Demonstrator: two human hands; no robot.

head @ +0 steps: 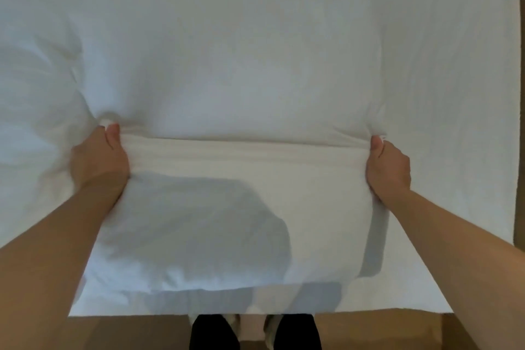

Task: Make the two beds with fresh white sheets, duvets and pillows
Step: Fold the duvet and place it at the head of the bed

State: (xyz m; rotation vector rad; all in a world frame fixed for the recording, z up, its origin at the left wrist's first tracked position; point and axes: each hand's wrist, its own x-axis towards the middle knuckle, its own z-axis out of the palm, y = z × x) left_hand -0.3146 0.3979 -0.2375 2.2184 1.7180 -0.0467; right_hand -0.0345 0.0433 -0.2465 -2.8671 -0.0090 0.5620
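The left hand (99, 156) and right hand (389, 167) are pinching the case (241, 155) at each side of the pillow (227, 79), likely to pull it on.

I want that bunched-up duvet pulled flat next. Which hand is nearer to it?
Left. The left hand grips the pillow at its edge beside the duvet; the right hand grips the opposite edge, across the pillow from it.
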